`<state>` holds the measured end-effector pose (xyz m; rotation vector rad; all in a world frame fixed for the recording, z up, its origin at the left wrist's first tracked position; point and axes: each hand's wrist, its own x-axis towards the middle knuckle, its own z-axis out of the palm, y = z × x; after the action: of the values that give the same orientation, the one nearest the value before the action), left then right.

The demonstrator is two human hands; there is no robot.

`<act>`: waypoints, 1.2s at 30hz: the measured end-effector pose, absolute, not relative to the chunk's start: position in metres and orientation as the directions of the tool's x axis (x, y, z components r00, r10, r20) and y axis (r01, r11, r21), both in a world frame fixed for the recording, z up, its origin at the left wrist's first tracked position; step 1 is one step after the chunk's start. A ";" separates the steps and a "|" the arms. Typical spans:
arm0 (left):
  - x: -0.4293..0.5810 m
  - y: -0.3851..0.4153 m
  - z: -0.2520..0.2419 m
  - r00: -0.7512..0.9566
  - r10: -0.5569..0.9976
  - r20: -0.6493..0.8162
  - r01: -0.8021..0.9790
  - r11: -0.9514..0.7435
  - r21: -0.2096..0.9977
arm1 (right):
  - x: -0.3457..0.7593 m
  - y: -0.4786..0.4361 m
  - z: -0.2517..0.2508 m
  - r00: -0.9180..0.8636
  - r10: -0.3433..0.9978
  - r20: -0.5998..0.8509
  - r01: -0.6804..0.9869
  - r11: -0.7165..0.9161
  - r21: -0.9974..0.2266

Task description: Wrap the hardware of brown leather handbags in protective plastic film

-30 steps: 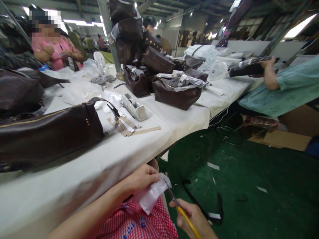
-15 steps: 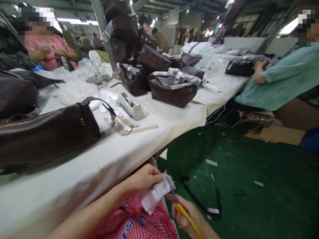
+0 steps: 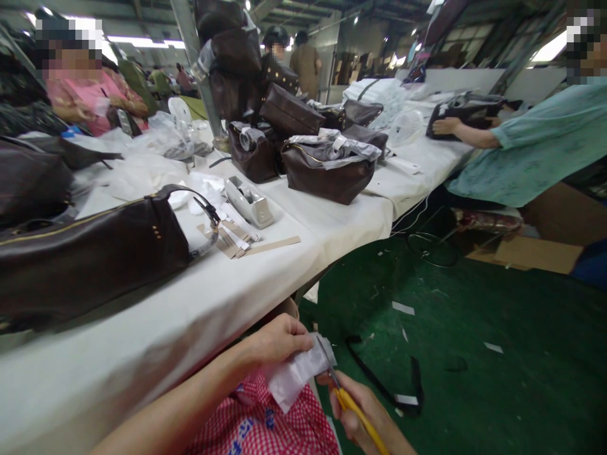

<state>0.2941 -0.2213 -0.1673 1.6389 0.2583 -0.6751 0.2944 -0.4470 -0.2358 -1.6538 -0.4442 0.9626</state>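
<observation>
My left hand (image 3: 284, 338) pinches a piece of thin white paper (image 3: 294, 376) above my lap. Yellow-handled scissors (image 3: 348, 401) are gripped in my right hand (image 3: 358, 411). Their blades lie across the right end of the paper. Part of the paper is hidden under my left fingers. Below it spreads a red-and-white checked cloth (image 3: 284, 423) with blue lettering, over my lap. On the table to the left lies a long dark brown leather bag (image 3: 95, 253) with a gold zip and a strap.
On the white-covered table (image 3: 284, 278) stand a grey tape dispenser (image 3: 249, 201), card strips (image 3: 234, 237) and a pile of brown bags (image 3: 327, 170). A co-worker in a green top (image 3: 545, 145) handles a dark bag at right. Paper scraps and a black strap (image 3: 379, 379) lie on the green floor.
My hands, the paper and the scissors have barely shifted. The co-worker at right has reached a hand to the near left side of the dark bag. A person in the background has straightened up.
</observation>
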 end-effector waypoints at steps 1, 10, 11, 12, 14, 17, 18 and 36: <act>0.294 -0.221 -0.168 0.806 -0.213 -0.552 0.523 -0.182 0.833 | 0.294 -0.447 -0.234 0.599 0.717 -0.358 -0.175 -0.319 -0.932; 0.296 -0.221 -0.175 0.815 -0.212 -0.540 0.511 -0.177 0.841 | 0.288 -0.456 -0.256 0.660 0.694 -0.288 -0.059 -0.335 -0.941; 0.296 -0.222 -0.174 0.813 -0.210 -0.543 0.517 -0.169 0.839 | 0.287 -0.457 -0.257 0.657 0.693 -0.299 -0.077 -0.333 -0.940; 0.296 -0.223 -0.174 0.809 -0.208 -0.549 0.526 -0.159 0.835 | 0.285 -0.457 -0.258 0.644 0.698 -0.313 -0.101 -0.328 -0.939; 0.296 -0.225 -0.172 0.802 -0.211 -0.559 0.539 -0.146 0.829 | 0.283 -0.457 -0.258 0.615 0.714 -0.334 -0.149 -0.311 -0.939; 0.295 -0.228 -0.167 0.792 -0.237 -0.563 0.541 -0.157 0.826 | 0.283 -0.456 -0.258 0.618 0.717 -0.322 -0.161 -0.285 -0.945; 0.295 -0.229 -0.165 0.790 -0.244 -0.562 0.539 -0.162 0.827 | 0.284 -0.455 -0.259 0.635 0.705 -0.316 -0.154 -0.286 -0.946; 0.295 -0.227 -0.165 0.784 -0.283 -0.552 0.526 -0.170 0.834 | 0.282 -0.452 -0.263 0.598 0.744 -0.298 -0.120 -0.284 -0.951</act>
<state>0.2950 -0.2273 -0.1645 1.5888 0.1991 -0.7227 0.2825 -0.4519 -0.2628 -1.6547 -0.5257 0.9191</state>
